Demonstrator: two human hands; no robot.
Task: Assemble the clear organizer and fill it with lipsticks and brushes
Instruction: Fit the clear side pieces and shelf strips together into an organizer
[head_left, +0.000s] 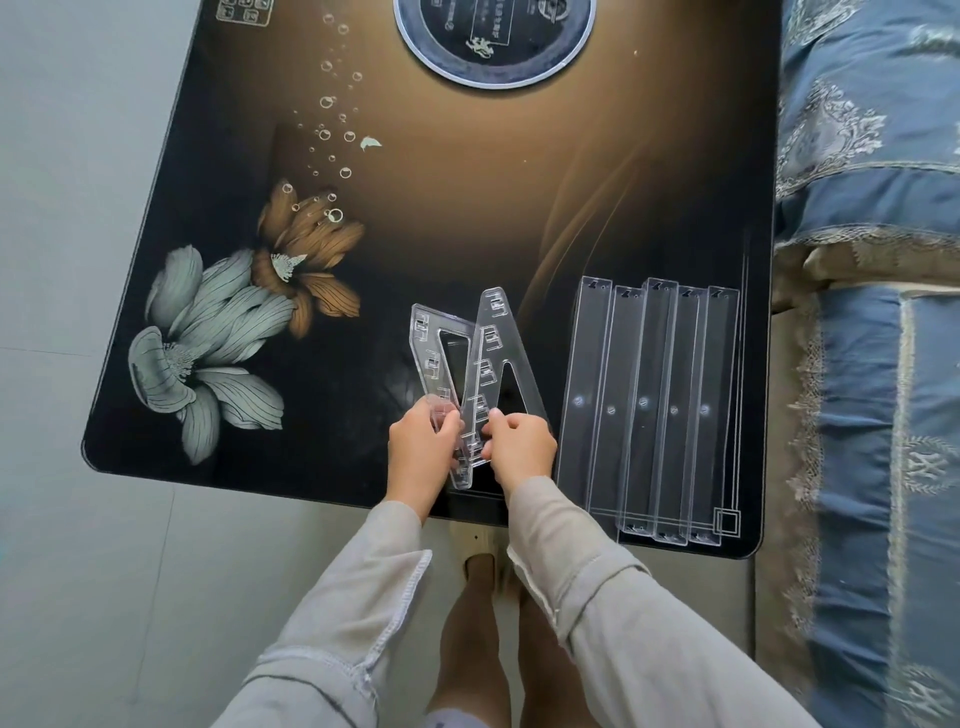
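Two clear triangular side panels with slots cross each other near the table's front edge. My left hand (423, 441) grips the left side panel (431, 338) at its lower end. My right hand (522, 447) pinches the right side panel (498, 332), which leans over the other one. Several long clear tray pieces (649, 405) lie side by side, flat on the table to the right of my hands. No lipsticks or brushes are in view.
The dark glass table (415, 208) has flower prints at the left and a round black burner plate (493, 36) at the far edge. A blue patterned sofa (872, 312) stands along the right side. My legs and a slipper show below the table's front edge.
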